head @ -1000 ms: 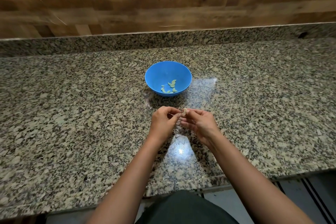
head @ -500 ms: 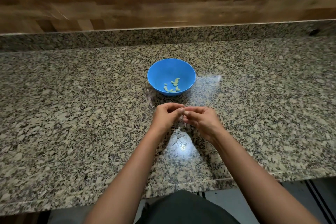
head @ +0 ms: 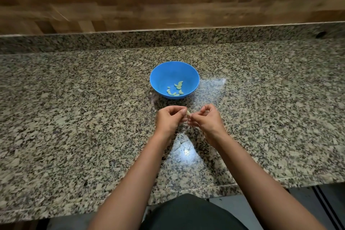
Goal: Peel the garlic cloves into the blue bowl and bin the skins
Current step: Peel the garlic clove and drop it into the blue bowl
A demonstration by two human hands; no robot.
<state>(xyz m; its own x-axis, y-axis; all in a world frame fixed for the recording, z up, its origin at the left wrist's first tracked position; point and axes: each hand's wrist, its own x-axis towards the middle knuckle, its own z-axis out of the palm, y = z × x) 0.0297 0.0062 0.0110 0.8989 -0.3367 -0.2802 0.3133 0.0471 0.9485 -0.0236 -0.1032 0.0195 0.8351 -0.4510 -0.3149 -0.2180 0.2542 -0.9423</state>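
Clove (head: 188, 112): pinched between left hand (head: 169, 120) and right hand (head: 209, 120), both gripping.
Blue bowl (head: 160, 78): lay just beyond both hands, equally near.

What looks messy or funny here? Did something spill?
Nothing has spilled. The blue bowl stands upright with the peeled cloves inside. The only mess is thin garlic skins lying loose on the counter, below the left hand and right hand, which both pinch a garlic clove. No bin is in view.
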